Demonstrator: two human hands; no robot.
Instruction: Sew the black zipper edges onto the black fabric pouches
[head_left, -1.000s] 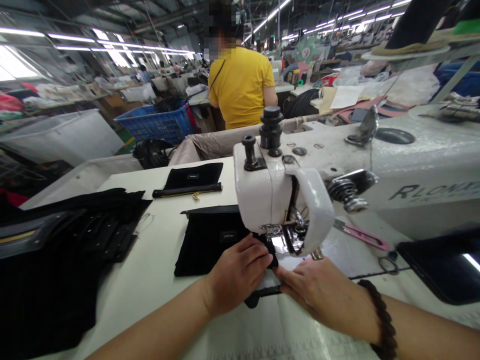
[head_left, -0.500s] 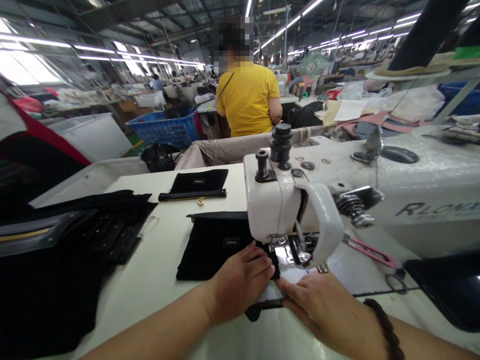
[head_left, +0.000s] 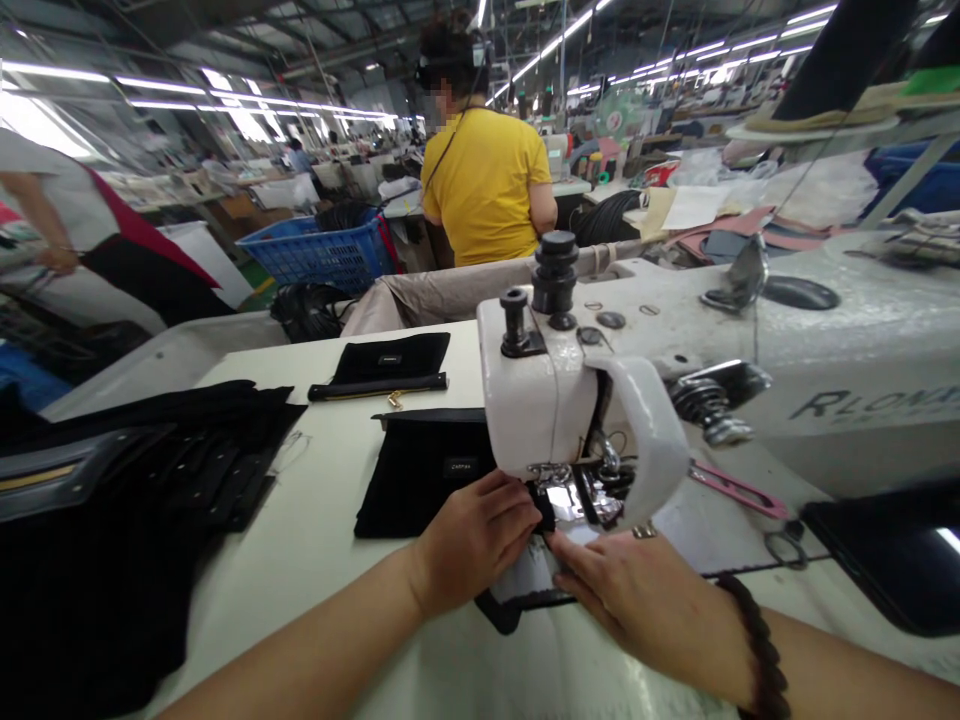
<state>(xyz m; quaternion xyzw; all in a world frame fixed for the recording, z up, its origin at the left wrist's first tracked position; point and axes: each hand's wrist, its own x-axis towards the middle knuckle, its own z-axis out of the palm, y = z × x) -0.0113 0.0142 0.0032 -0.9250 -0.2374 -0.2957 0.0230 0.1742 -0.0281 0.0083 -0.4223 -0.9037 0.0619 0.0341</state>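
Just below centre frame, the left hand (head_left: pixel 480 535) is resting on the black cloth (head_left: pixel 405 490), the right hand (head_left: pixel 634 585) touching its near corner; whether either is pinching, I can't tell; it's looking light, floppy, likely best held by its edges.

In the middle of the frame, the sewing machine (head_left: pixel 521 390) hides the upper right part of the black fabric piece (head_left: pixel 416 490), and the left grip (head_left: pixel 476 540) covers some of its lower right. The tag (head_left: pixel 390 359) on the black piece farther back (head_left: pixel 420 350) is too small to read. The left edge cuts off the pile of black pieces (head_left: pixel 97 570) and, at upper left, a blurred person (head_left: pixel 56 185). The right edge crops the dark flat device (head_left: pixel 892 560).
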